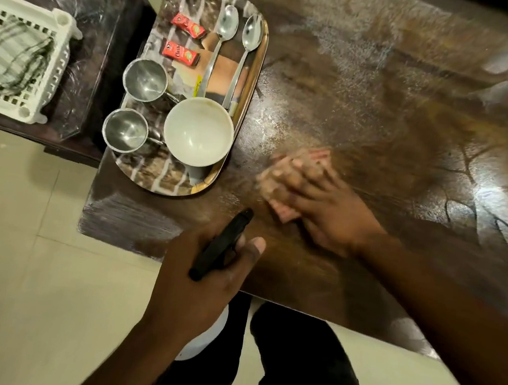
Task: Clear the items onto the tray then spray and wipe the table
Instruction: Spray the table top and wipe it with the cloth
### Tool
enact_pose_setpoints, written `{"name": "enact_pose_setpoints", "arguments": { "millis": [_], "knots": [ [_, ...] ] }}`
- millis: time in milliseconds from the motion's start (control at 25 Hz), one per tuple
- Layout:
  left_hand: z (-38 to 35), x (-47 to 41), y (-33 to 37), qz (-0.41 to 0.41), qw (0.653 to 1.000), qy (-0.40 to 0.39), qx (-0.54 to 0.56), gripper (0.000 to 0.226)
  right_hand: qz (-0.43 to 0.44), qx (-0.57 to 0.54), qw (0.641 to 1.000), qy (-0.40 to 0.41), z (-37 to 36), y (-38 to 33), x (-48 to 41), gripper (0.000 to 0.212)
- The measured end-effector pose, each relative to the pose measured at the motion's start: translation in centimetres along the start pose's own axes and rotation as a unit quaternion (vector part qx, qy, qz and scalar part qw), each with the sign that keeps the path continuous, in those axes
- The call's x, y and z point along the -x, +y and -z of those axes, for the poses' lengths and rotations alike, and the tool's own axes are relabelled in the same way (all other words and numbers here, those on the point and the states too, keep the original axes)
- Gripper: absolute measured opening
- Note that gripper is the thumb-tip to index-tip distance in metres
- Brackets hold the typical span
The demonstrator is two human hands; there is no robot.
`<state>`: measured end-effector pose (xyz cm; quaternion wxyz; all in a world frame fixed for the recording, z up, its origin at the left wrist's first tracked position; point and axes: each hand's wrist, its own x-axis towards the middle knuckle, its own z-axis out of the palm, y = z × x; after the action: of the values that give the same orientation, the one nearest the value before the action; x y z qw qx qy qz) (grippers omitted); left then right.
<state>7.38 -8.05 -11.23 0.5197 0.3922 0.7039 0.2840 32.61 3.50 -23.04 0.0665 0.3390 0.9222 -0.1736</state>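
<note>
1. Dark polished wood fills our view: a table [384,112] streaked with pale smears, its left end bearing an oval steel tray [259,65] whose long axis runs away from us.
2. On the tray lie two spoons [223,44], side by side along that axis, bowls at the far end. Two red sachets [188,25] are at the far left, and two steel cups [145,79] and a white bowl [198,131] sit at the near end.
3. Our left hand [199,288] hovers over the table's near edge, fingers wrapped around the neck of a spray bottle [222,246]. Its black head runs from lower left to upper right, with the nozzle aimed at the tabletop beside our other hand.
4. Our right hand [324,207] presses a pinkish cloth [279,208] to the wood just right of the tray, fingers spread and flat.
5. Motion blurs that cloth and the fingertips; the bottle's white body is mostly hidden under our left hand.
6. At left, a side table [102,13] holds a white basket [53,71], cut off by the frame, with a striped cloth [10,57] inside.
</note>
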Motion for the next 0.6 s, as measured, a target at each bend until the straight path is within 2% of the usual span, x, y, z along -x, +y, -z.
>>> {"name": "enact_pose_setpoints", "arguments": {
  "millis": [40, 120, 200, 240, 280, 360, 400, 440, 480, 520, 560, 600],
  "knots": [
    [-0.1, -0.3, 0.1, -0.003, 1.0, -0.003, 0.002, 0.04, -0.092, -0.026, 0.995, 0.034, 1.2, 2.0, -0.9, 0.07],
    [-0.5, -0.8, 0.6, -0.006, 1.0, 0.005, 0.001, 0.042, -0.256, -0.1, 0.955, 0.112, 2.7, 2.7, -3.9, 0.066],
    [-1.0, -1.6, 0.9, -0.022, 1.0, 0.013, -0.005, 0.044, -0.34, -0.117, 0.921, 0.15, 2.4, 0.2, -6.7, 0.064],
    [-1.1, -1.9, 1.1, -0.032, 0.999, 0.013, -0.006, 0.046, -0.338, -0.105, 0.923, 0.151, 1.4, -1.8, -7.1, 0.064],
    [-1.3, -2.4, 1.4, -0.039, 0.999, 0.015, -0.003, 0.046, -0.295, -0.09, 0.942, 0.135, 0.2, -3.9, -6.4, 0.065],
    [-1.7, -3.4, 2.3, -0.043, 0.999, 0.029, -0.007, 0.038, -0.118, -0.057, 0.99, 0.049, -2.1, -7.1, -3.2, 0.067],
    [-2.0, -3.9, 2.8, -0.041, 0.998, 0.035, -0.014, 0.033, -0.004, -0.039, 0.999, -0.001, -2.5, -7.3, -1.5, 0.068],
    [-2.4, -4.4, 3.3, -0.04, 0.998, 0.037, -0.015, 0.029, 0.104, -0.018, 0.994, -0.038, -2.5, -6.1, -0.3, 0.07],
    [-2.7, -4.9, 3.9, -0.042, 0.999, 0.033, -0.008, 0.028, 0.176, 0.006, 0.983, -0.062, -1.8, -3.9, 0.1, 0.071],
    [-3.0, -5.2, 4.3, -0.045, 0.999, 0.03, -0.002, 0.03, 0.196, 0.029, 0.978, -0.067, -0.9, -1.5, 0.1, 0.069],
    [-3.1, -5.6, 4.8, -0.046, 0.999, 0.025, 0.002, 0.031, 0.171, 0.036, 0.983, -0.05, 0.0, 1.2, -0.3, 0.068],
    [-3.4, -6.0, 5.4, -0.043, 0.999, 0.019, 0.006, 0.029, 0.108, 0.029, 0.994, -0.018, 1.0, 4.3, -0.9, 0.066]
  ]
}}
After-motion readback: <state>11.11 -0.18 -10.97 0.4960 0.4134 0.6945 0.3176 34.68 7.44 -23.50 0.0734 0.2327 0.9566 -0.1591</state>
